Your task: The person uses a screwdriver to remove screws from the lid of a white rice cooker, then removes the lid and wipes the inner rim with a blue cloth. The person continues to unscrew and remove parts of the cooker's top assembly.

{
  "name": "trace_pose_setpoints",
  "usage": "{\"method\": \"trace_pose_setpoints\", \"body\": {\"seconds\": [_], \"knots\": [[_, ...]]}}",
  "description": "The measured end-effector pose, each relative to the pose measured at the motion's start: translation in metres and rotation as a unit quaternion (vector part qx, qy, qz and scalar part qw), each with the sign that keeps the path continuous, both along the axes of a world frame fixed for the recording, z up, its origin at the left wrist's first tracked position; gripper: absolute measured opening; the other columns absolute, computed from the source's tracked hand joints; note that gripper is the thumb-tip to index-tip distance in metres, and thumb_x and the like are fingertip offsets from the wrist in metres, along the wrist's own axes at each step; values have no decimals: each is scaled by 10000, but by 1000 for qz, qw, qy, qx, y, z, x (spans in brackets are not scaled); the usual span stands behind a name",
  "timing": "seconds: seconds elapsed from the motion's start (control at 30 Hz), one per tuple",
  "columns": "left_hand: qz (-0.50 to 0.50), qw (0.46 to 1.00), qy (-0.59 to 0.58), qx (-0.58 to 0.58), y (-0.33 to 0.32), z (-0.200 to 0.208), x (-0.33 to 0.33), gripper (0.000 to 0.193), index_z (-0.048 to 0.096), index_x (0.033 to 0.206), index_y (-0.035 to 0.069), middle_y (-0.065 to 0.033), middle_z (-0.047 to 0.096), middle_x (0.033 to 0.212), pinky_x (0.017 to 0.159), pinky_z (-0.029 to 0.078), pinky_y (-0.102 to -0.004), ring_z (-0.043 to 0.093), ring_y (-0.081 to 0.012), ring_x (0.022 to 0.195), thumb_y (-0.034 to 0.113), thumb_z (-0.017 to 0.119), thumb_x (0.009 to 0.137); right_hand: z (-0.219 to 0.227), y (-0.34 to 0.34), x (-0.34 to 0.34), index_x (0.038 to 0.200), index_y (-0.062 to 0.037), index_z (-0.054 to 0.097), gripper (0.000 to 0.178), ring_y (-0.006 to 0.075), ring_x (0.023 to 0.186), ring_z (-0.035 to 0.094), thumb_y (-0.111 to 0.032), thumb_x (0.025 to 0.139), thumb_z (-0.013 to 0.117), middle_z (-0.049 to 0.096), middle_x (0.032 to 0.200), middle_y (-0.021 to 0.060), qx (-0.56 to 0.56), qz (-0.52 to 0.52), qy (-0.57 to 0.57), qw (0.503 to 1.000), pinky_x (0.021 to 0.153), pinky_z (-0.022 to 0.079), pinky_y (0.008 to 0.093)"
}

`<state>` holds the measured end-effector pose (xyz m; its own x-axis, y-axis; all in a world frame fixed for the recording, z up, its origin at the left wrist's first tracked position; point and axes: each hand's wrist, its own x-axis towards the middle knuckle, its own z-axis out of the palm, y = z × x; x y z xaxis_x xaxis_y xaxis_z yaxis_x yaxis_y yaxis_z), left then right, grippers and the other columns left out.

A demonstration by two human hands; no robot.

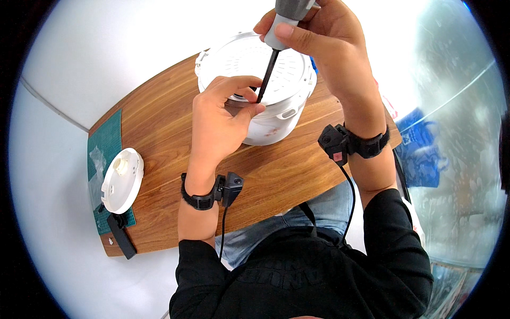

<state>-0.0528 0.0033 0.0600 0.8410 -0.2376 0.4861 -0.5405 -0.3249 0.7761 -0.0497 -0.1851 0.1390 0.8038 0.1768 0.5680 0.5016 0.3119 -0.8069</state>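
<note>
A white round appliance (271,130), like a rice cooker body, stands on the wooden table with a slotted, vented face upward. My right hand (332,50) is wrapped round the grey handle of a screwdriver (269,74), held tilted above it. The black shaft points down to the appliance's near rim. My left hand (220,114) rests at that rim, thumb and fingers closed about the shaft's lower end. Whether a screw sits at the tip is hidden by the fingers.
On the left, a white round cover (124,181) lies on a green cutting mat (106,133), beside a crumpled clear bag (98,159). A black bar-shaped piece (121,236) lies at the table's near left corner. Blue plastic bags (422,154) are beyond the right edge.
</note>
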Motion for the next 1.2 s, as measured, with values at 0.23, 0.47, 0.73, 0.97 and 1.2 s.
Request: {"method": "trace_pose_setpoints", "body": {"seconds": [0.23,0.47,0.73,0.97,1.2], "knots": [[-3,1000,1,1,-2,0,0,321,719,1017,47,-12,688,869,708,501,-254,619,-98,804,-89,781,734,-15,-16,20,1439,-22,365,593,256,1089,649,63,912,622,663,1114,183,20,134,-79,988,926,539,388],[-12,1000,-11,-1,0,-4,4,235,731,959,33,-81,671,869,709,570,-294,670,-173,788,-48,788,746,-11,-11,17,1409,12,374,551,192,989,647,-35,939,659,644,1045,131,-56,68,-65,994,868,553,344],[-10,1000,-10,18,0,-4,2,197,671,962,26,-14,682,876,731,505,-254,624,-97,809,-44,761,802,-7,-21,14,1393,32,376,556,172,950,636,-19,928,676,627,1008,102,-86,11,-87,992,836,557,331],[-1,999,-25,24,1,-5,6,192,685,932,35,-98,669,872,684,540,-328,666,-211,776,-25,770,771,0,-8,-2,1431,20,311,584,201,999,633,-52,956,645,623,1027,118,-45,11,-56,997,866,551,361],[6,999,-35,28,-1,-5,5,181,673,946,36,-102,662,861,675,534,-332,662,-223,775,-11,758,793,-7,-9,17,1346,54,385,578,158,882,643,-129,921,731,608,997,107,-105,-61,-103,987,755,578,302]]}}
